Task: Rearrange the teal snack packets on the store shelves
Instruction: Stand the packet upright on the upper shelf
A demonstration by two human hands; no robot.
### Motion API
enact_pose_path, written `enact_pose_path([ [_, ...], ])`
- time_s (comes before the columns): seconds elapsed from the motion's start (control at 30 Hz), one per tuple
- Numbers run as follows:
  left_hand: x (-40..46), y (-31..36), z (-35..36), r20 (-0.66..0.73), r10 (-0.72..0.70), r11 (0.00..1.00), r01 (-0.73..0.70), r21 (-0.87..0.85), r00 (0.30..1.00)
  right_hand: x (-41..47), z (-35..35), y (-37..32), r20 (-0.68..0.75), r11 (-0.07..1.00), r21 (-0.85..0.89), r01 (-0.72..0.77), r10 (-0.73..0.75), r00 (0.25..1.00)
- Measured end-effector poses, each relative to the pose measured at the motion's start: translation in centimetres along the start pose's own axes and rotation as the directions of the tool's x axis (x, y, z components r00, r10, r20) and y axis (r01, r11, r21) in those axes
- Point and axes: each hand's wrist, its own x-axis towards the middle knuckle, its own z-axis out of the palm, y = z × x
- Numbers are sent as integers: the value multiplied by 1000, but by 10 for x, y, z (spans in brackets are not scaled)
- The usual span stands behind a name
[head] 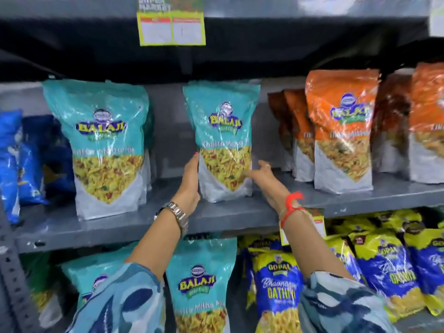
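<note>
A teal Balaji snack packet [223,138] stands upright in the middle of the grey middle shelf [216,217]. My left hand [191,181] lies flat against its left edge, and my right hand [260,175] touches its lower right corner with fingers spread. Another teal packet [103,145] stands to the left on the same shelf, with more behind it. On the shelf below, a teal packet [199,284] stands between my forearms and another teal packet [93,280] is partly hidden by my left sleeve.
Orange Balaji packets [341,131] fill the right of the middle shelf and blue packets [14,162] the far left. Yellow-and-blue Gopal packets [276,292] crowd the lower right. A price tag [171,30] hangs from the upper shelf. A perforated upright post [12,280] stands at left.
</note>
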Motion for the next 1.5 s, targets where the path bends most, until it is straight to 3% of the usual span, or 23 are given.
enact_pose_path([
  [0.1,0,-2,3,39,-49,996,52,-71,998,-6,-1,3,80,993,-96,66,-59,995],
  [0.23,9,-6,-5,-42,-114,988,109,-112,993,-22,-3,-2,63,974,-169,152,-144,988],
  [0.37,12,-9,-9,-37,-139,983,134,-128,990,-34,-2,-5,35,973,-161,168,-164,986],
  [0.43,16,-13,-11,-81,-105,989,96,-115,991,-37,-1,-7,36,977,-155,144,-140,989],
  [0.5,19,-15,-16,-255,63,997,-69,-17,965,-39,4,-8,-27,976,-181,120,-126,992],
  [0.6,3,-6,-27,-381,471,882,-437,177,795,-59,21,-13,-248,917,-277,288,-358,900],
  [0.67,-6,1,-39,-375,616,787,-553,271,693,-75,44,-16,-340,864,-250,437,-501,796],
  [0.77,-14,13,-64,-431,721,692,-576,435,542,-86,87,-18,-302,831,-140,538,-554,776],
  [0.87,-17,25,-102,-535,749,662,-424,618,391,-83,125,-19,-131,832,-124,541,-554,822],
  [0.93,-20,33,-128,-616,669,740,-301,601,415,-77,148,-20,20,849,-119,514,-516,857],
  [1.03,-22,42,-163,-701,495,864,-202,462,513,-64,179,-20,259,918,-130,374,-333,907],
  [1.13,-21,50,-194,-659,252,967,-201,154,708,-59,198,-24,392,970,-118,212,-151,907],
  [1.17,-23,51,-200,-599,162,985,-162,54,784,-56,203,-24,404,980,-103,172,-117,907],
  [1.23,-25,52,-210,-502,70,997,-74,13,862,-55,211,-26,421,989,-94,118,-68,904],
  [1.5,-15,55,-218,-389,41,998,-23,50,921,-56,232,-23,283,961,-195,194,-135,950],
])
